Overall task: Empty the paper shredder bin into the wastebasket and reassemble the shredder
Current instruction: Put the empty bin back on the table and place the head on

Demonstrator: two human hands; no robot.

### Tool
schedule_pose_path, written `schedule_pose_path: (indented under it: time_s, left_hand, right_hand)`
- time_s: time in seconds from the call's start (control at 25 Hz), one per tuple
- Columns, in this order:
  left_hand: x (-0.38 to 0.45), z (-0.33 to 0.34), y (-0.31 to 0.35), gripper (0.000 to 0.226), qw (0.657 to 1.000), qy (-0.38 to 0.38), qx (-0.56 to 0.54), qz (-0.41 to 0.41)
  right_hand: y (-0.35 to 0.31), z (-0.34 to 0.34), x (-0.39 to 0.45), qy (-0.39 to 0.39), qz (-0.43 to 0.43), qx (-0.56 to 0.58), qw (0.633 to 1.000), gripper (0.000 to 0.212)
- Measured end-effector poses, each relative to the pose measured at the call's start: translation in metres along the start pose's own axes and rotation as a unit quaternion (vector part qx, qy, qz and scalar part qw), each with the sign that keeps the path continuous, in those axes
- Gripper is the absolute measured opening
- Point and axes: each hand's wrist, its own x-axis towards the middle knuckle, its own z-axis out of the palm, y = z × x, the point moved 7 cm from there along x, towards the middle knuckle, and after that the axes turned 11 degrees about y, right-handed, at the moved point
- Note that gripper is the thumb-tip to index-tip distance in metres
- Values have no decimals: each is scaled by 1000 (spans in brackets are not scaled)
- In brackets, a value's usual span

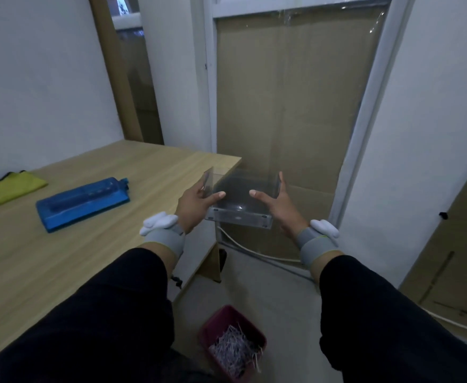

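Shredder head on table, wastebasket right, below.

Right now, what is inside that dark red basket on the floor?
The wastebasket holds a heap of shredded paper strips, pale and tangled. Whatever lies beneath the heap, and the basket's bottom, is covered.

The room is dim and bluish, with flat, even light and only faint shadows under the worktop. Small glare spots glint on the taped window at far right. Wide-angle bending curves the edges, and the near sleeves are soft and dark.
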Motion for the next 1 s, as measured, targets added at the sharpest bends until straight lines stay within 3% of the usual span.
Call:
schedule_pose_path:
  time_s: [0.32,0.68,1.0]
  left_hand:
    - [20,-47,44,77,998,48,-40,28]
    - [38,-144,64,72,984,149,-58,80]
    - [32,-243,53,76,971,234,-33,43]
  right_hand:
    - [-70,43,17,-63,-46,7,997,127]
    - [-118,140,28,-151,-79,8,985,113]
    - [-142,245,6,-226,-74,16,971,108]
